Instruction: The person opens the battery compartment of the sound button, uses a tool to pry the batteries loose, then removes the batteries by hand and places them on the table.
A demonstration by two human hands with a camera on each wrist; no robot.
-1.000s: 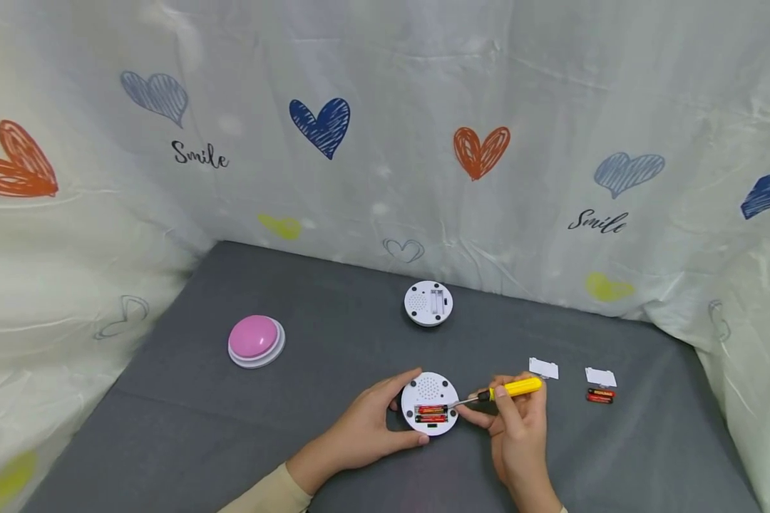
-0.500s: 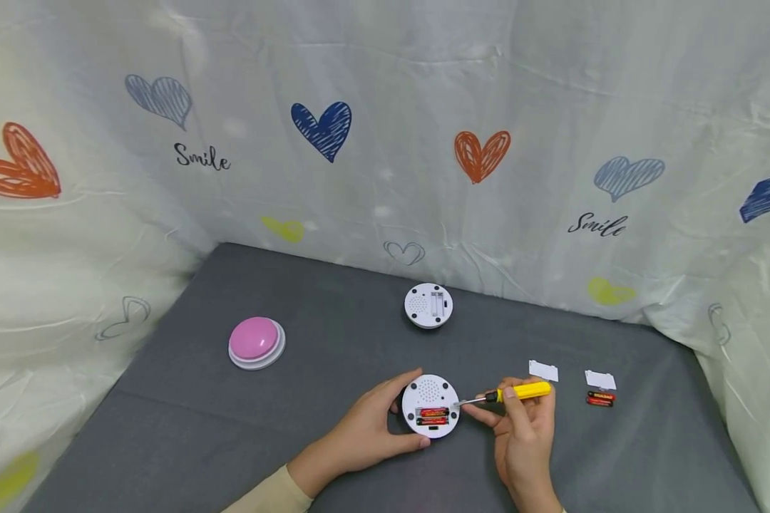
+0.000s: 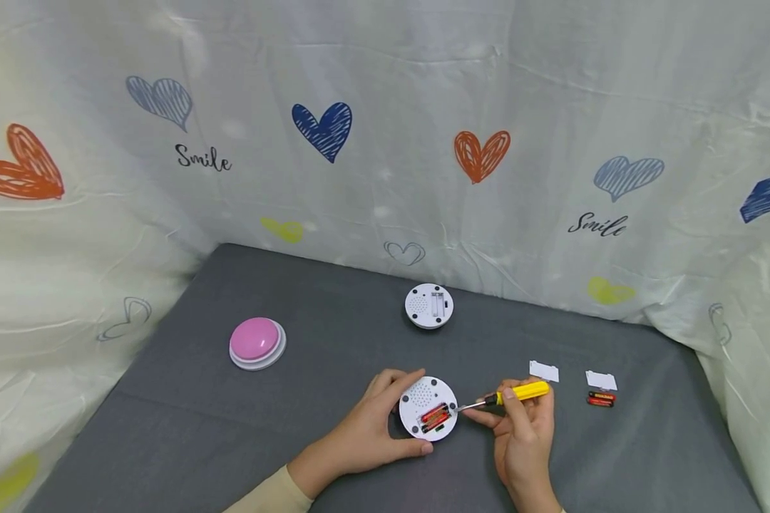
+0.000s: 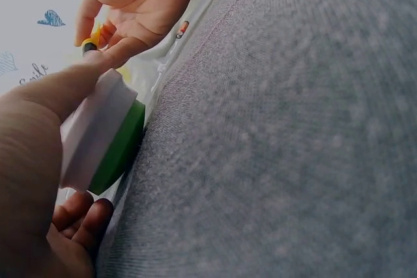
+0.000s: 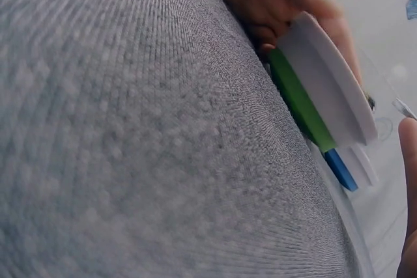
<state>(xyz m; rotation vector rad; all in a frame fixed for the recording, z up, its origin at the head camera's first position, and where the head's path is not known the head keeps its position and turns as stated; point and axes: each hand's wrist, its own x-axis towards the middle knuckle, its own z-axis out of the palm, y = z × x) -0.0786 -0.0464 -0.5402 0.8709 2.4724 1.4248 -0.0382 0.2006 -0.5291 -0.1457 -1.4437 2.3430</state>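
Behind your work hangs a wrinkled white curtain (image 3: 398,92) with printed hearts, and below it spreads the grey woven cloth (image 3: 334,306). Your left hand (image 3: 368,431) grips the round white device (image 3: 420,394) by its rim, in front of you near the middle; its green side, hidden from the head view, faces the cloth. Its compartment contains two red batteries (image 3: 433,412). A similar device (image 3: 418,304) lies farther away, and its compartment holds no battery. To the left sits a glossy pink dome button (image 3: 255,339). Your right hand (image 3: 525,438) pinches the yellow-handled screwdriver (image 3: 530,390); the metal tip is at the compartment's end, but whether it touches a battery cannot be told. To the right lie two flat white covers (image 3: 544,370), and beside the farther one, two loose batteries (image 3: 600,402).
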